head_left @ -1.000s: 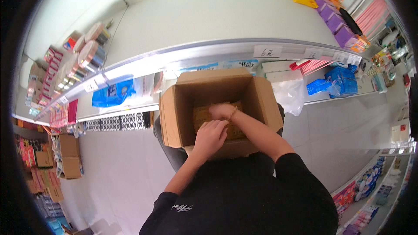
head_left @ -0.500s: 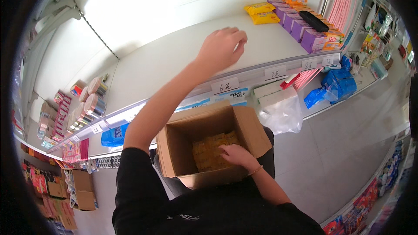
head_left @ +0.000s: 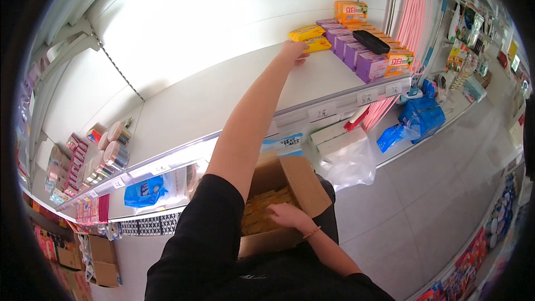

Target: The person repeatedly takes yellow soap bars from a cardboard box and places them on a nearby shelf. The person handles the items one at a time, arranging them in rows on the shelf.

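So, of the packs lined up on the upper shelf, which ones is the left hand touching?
The yellow packs at the left end of the row. The left hand rests right against them, while the purple boxes and orange boxes sit farther right, untouched.

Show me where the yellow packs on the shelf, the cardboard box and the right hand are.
yellow packs (head_left: 307, 37): head view, top of the stack.
cardboard box (head_left: 304, 181): head view, its right flap.
right hand (head_left: 285, 214): head view, back of the hand.

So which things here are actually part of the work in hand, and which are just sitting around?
In use:
- left hand, stretched up to the yellow packets on the white shelf
- right hand, down in the open cardboard box of yellow packs

Lying about:
- purple boxes
- orange boxes
- blue bags
- tins at the shelf's far left
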Demonstrator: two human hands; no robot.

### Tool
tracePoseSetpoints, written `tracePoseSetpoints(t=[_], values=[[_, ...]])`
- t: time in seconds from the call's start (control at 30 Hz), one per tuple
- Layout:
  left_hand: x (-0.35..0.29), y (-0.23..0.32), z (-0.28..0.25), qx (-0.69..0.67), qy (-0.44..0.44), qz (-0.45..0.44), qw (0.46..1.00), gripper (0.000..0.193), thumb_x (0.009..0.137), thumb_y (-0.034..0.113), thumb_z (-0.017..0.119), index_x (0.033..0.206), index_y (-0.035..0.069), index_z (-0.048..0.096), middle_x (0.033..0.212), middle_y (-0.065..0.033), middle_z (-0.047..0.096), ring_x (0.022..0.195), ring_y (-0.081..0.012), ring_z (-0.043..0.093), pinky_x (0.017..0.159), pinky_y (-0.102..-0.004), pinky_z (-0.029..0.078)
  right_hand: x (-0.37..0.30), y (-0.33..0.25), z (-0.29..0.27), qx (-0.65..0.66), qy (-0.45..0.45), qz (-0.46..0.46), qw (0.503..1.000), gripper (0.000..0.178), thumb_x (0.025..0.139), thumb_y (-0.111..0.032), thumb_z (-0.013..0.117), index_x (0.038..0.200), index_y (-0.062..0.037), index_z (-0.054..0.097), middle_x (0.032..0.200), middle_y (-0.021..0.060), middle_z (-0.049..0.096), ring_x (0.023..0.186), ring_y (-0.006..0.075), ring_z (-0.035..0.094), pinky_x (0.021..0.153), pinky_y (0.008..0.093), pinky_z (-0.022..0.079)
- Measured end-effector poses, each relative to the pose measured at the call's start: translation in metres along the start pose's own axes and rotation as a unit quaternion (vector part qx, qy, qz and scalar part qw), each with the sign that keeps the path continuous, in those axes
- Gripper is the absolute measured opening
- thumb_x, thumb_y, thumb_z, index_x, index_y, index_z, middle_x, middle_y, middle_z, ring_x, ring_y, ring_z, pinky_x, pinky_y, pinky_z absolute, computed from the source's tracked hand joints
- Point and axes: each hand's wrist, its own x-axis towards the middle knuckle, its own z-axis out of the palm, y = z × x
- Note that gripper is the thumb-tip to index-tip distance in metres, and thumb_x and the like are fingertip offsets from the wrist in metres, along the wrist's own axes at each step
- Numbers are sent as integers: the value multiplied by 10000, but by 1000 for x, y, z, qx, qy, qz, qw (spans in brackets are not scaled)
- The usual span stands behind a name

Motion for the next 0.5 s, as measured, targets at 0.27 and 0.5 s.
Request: tracePoseSetpoints(t=[0.27,0.5], values=[[8,-9,-12,-201,-33,-73,976,263,896,13,587,1148,25,511,1007,-116,577,841,-218,654,603,-335,524,-1,-3,3,8,7,-8,1000,401,964,-267,574,1247,14,612,1209,254,656,1130,414,620,971,495,497],[-31,5,0,-274,29,-74,959,287,898,60,592,1166,14,497,1060,-139,585,879,-242,632,676,-360,540,0,-1,2,17,0,-3,1000,400,947,-255,571,1243,11,615,1210,255,655,1125,415,621,972,490,496]])
